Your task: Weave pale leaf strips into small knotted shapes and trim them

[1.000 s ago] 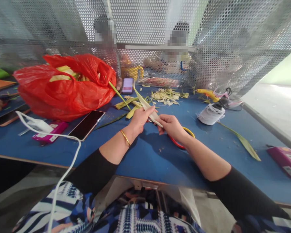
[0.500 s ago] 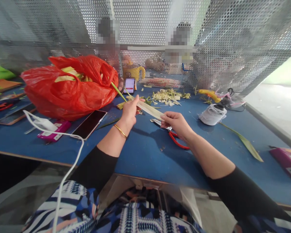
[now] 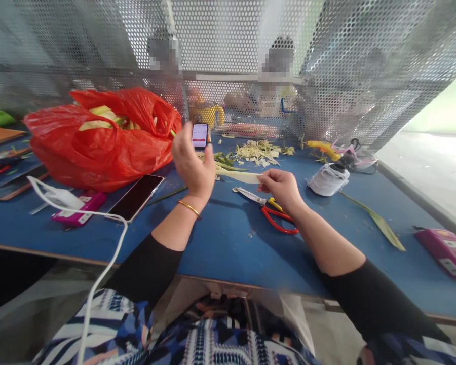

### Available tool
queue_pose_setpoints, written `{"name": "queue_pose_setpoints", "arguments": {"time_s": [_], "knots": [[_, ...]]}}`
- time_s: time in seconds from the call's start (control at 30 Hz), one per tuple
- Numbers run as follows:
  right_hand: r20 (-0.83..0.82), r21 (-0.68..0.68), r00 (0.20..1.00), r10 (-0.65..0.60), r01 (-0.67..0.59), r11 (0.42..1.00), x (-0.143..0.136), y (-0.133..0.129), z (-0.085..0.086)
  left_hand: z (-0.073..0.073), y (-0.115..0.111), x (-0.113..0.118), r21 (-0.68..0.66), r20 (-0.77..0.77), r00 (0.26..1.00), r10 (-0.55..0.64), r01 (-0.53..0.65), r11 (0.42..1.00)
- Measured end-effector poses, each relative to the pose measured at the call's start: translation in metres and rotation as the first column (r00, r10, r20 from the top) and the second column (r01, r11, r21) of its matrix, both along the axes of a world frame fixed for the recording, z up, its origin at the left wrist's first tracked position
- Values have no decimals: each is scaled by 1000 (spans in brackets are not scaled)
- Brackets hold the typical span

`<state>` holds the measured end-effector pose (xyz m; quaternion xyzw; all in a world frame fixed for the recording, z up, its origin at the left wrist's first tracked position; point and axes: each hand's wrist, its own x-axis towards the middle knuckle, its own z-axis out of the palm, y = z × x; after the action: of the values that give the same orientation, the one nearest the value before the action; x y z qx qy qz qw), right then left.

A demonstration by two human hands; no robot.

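My right hand (image 3: pixel 281 188) pinches one end of a pale, flat leaf strip (image 3: pixel 241 176) between thumb and fingers. The strip stretches left, and its far part passes behind my left hand (image 3: pixel 193 165). That hand is raised beside the red plastic bag, thumb apart from the fingers, with nothing visible in its grasp. Red-handled scissors (image 3: pixel 277 219) lie on the blue table just below my right hand, blades pointing left. Green and pale leaf pieces (image 3: pixel 224 161) lie beyond the strip.
A red plastic bag (image 3: pixel 99 147) of pale leaves stands at left, near a dark phone (image 3: pixel 137 196) and white cable (image 3: pixel 123 238). Leaf scraps (image 3: pixel 258 151) are heaped near the perforated screen (image 3: pixel 228 40). White thread spool (image 3: pixel 329 180) and purple box (image 3: pixel 446 253) are at right.
My left hand has let go of the strip, opened and lifted slightly left. My right hand still pinches the strip's end, moved a little right, and more of the scissors shows.
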<state>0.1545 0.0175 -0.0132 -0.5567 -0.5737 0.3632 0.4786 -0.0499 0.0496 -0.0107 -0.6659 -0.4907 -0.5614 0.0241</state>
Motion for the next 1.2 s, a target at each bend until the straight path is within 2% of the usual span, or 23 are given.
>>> {"name": "queue_pose_setpoints", "arguments": {"time_s": [0.03,0.07,0.13,0.17,0.27,0.37,0.43,0.5,0.6,0.67,0.77,0.83,0.97,1.03,1.1,1.2], "knots": [[47,17,999,8,-9,1000,0,0,-1,2,-6,5,12,-68,998,-3,4,1000],[92,34,996,16,-19,999,0,0,-2,3,-12,11,2,-175,983,-56,58,998],[156,60,987,34,-44,997,1,0,-4,1,-21,23,-138,-371,896,-246,209,968],[167,65,985,45,-57,996,1,0,-5,0,-24,28,-244,-396,868,-301,217,945],[107,59,990,90,-96,994,4,1,-3,-4,-26,34,-493,-241,894,-379,223,841],[-4,47,994,112,-112,993,7,3,3,-2,-25,33,-584,82,901,-425,389,712],[-71,34,995,67,-64,997,7,2,9,0,-25,34,-596,284,874,-395,483,641],[-136,7,991,3,-2,1000,5,0,13,1,-28,37,-600,409,860,-305,506,620],[-214,-56,977,-3,-9,998,-2,-6,13,0,-34,43,-590,462,866,-191,460,664],[-232,-84,972,31,-51,995,-9,-10,11,-1,-38,48,-553,469,866,-172,440,708],[-233,-80,972,37,-57,995,-16,-14,7,0,-44,54,-511,556,815,-163,490,706],[-250,-63,967,37,-54,997,-17,-13,6,1,-47,58,-505,683,724,-96,563,655],[-240,-1,969,57,-59,998,-11,-9,5,5,-50,61,-464,868,490,84,738,490],[-185,39,980,73,-66,997,-9,-7,3,6,-50,61,-443,891,439,120,779,444],[-118,57,988,102,-96,994,-8,-6,0,5,-49,61,-439,890,441,115,761,478],[-19,64,993,116,-115,991,-9,-6,-5,3,-48,61,-426,873,484,63,692,583]]}}
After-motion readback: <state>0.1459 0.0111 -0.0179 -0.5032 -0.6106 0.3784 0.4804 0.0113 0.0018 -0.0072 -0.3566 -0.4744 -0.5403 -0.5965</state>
